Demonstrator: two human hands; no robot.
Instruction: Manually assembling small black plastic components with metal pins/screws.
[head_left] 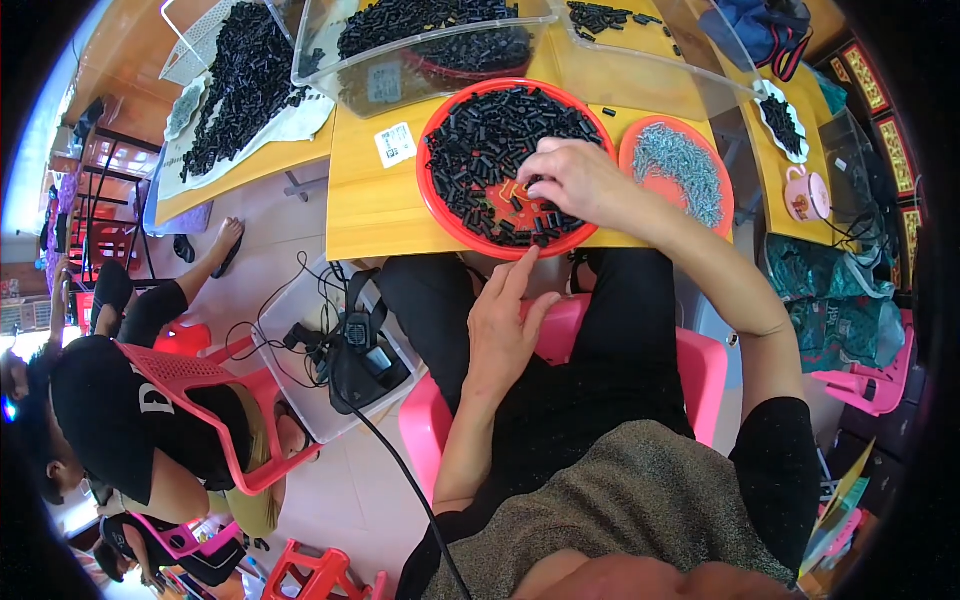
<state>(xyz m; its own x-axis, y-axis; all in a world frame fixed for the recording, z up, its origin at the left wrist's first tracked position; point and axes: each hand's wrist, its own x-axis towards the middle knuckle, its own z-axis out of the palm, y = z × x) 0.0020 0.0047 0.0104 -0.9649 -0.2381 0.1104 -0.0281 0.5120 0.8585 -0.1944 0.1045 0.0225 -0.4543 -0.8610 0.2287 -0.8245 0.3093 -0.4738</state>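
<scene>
A round red tray full of small black cylindrical pieces sits at the table's front edge. My right hand is over its right side, fingers curled down and pressed together among the pieces; whatever they hold is hidden. My left hand is in front of the tray, fingers stretched out and thumb apart, the fingertips close to the near rim. One black piece lies on the rim just beyond them. To the right, a round orange-red plate bears a heap of small silver metal parts, likely screws.
Behind the tray stands a clear plastic bin of black pieces. More black pieces are heaped on a white cloth at far left. A pink mug stands on the right. A crate with cables and a black bag is on the floor, near a seated person.
</scene>
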